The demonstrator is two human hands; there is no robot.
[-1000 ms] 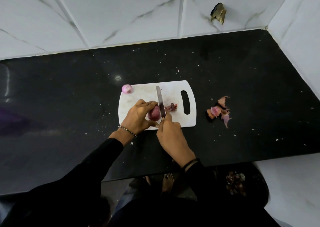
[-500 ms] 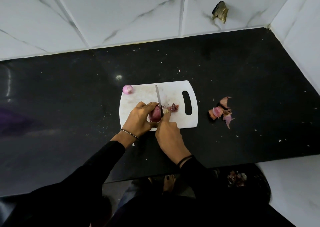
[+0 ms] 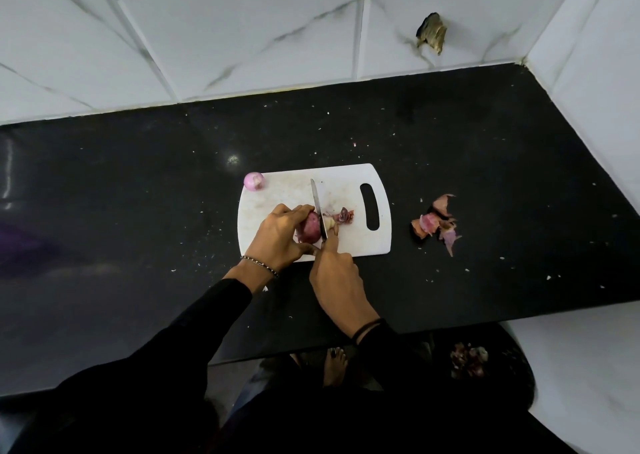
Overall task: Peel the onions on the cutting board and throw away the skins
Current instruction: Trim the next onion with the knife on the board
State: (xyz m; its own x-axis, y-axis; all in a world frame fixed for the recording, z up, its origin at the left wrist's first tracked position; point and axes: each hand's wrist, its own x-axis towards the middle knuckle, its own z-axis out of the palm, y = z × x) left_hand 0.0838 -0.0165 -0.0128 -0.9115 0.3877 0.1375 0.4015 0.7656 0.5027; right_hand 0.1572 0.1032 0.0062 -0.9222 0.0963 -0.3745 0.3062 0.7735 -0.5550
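The left hand (image 3: 277, 237) is curling over the red onion (image 3: 307, 231) - fingers arching across its top, thumb tucking in at the near side - and pinning it down on the cutting board (image 3: 346, 183). The right hand (image 3: 334, 273) is gripping the knife (image 3: 318, 204); the handle is hiding inside the closed fingers, and one finger is reaching forward beside the blade. The blade is standing on edge, pointing away toward the board's far rim and biting into the onion's right end. A pale cut-off end (image 3: 330, 224) is lying just right of the blade, touching it or nearly so, and a small clump of purple scraps (image 3: 344, 216) is sitting beside that.

Both hands are working at the board's near edge, around its middle. The board's left part and far strip are showing bare white, and the handle slot (image 3: 370, 206) is opening at the right end. A peeled onion (image 3: 254, 180) is resting right at the far left corner, on the rim. A pile of skins (image 3: 435, 221) is lying on the black bench (image 3: 138, 194) to the right, apart from the board. Dark bench is stretching wide to the left and up to the tiled wall (image 3: 242, 38); a side wall is closing the right corner. The bench's front edge is passing under the forearms, and below it a dark container (image 3: 469, 363), blurred, is holding what look like skins.
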